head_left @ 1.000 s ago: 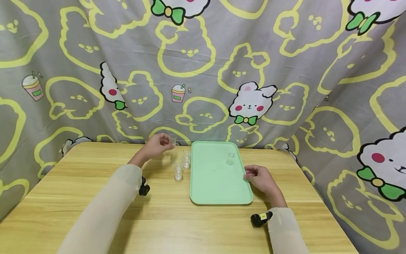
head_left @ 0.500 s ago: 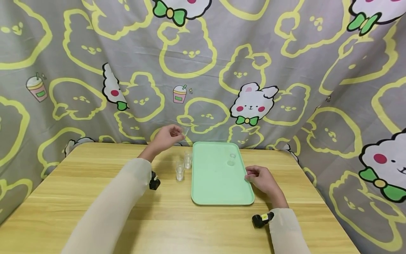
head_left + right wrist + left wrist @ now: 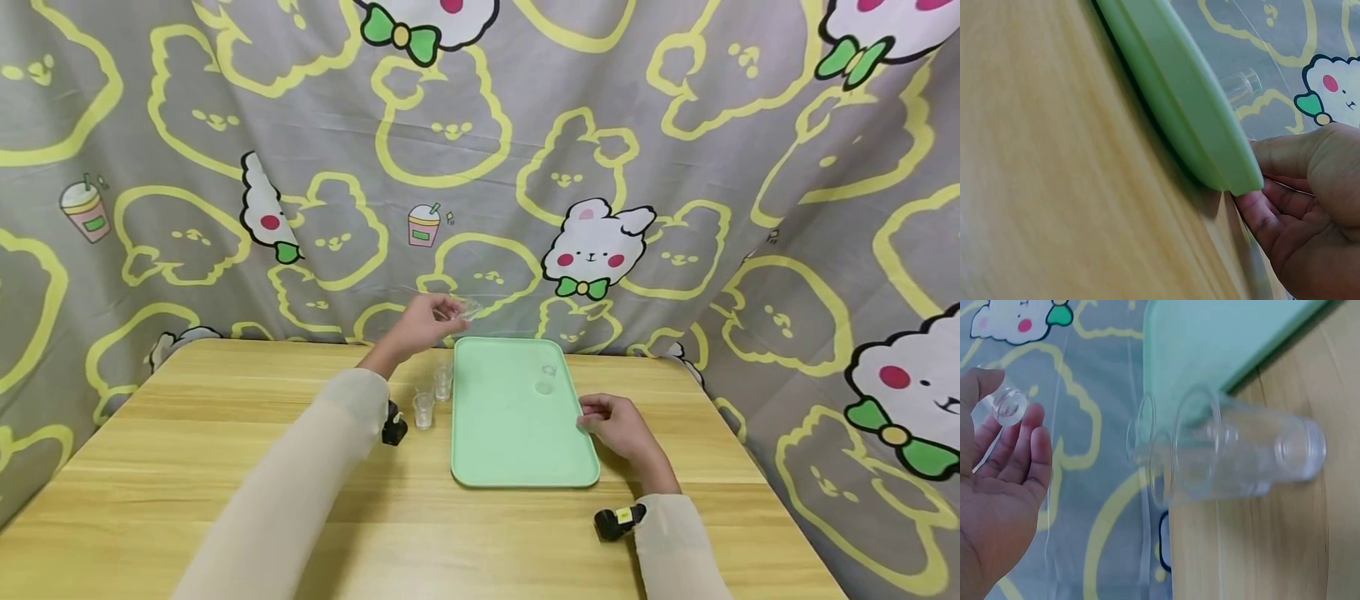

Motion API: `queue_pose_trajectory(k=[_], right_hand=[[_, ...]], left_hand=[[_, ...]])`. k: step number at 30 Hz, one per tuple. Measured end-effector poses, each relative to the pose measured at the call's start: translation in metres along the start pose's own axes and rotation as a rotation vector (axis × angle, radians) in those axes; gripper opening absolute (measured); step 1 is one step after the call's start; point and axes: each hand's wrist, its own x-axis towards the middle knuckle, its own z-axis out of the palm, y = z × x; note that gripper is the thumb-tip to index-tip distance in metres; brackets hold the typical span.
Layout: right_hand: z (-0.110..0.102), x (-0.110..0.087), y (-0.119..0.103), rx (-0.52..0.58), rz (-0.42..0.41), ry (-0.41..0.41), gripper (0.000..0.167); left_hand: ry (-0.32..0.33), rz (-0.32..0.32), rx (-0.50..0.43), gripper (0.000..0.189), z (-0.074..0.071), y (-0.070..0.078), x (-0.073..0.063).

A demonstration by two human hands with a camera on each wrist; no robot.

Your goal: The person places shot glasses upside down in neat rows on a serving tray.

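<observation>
My left hand is raised above the back edge of the table, left of the tray, and pinches a small clear shot glass between thumb and fingers. On the tabletop just left of the tray, more clear shot glasses stand upright, overlapping one another in the left wrist view. One more shot glass stands on the light green tray, near its right back part. With the thumb at the rim and the fingers at the underside, my right hand grips the tray's right edge.
The wooden table reaches to a grey curtain with yellow cartoon outlines, which hangs close behind its back edge and along the right side. A black wrist camera sits on the right forearm.
My left hand has moved right with the shot glass, rising from near the table's back edge to beside the tray's back left corner; the glass has tilted. The right hand stays on the tray.
</observation>
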Motion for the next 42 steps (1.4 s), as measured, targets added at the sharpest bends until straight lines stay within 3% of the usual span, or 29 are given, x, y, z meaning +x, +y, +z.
queue_pose_trajectory(k=[8, 16, 33, 42], right_hand=[[0.000, -0.001, -0.002, 0.005, -0.003, 0.008, 0.036], [0.000, 0.001, -0.001, 0.010, 0.004, 0.004, 0.036], [0.000, 0.001, 0.000, 0.028, 0.000, -0.011, 0.037], [0.000, 0.002, 0.002, 0.018, -0.003, -0.007, 0.036]], left_hand=[[-0.004, -0.002, 0.001, 0.035, 0.022, 0.008, 0.010], [0.042, -0.047, -0.001, 0.032, 0.045, 0.017, 0.020], [0.087, -0.079, 0.014, 0.027, 0.083, 0.009, 0.024], [0.032, -0.049, 0.022, 0.030, 0.098, 0.000, 0.022]])
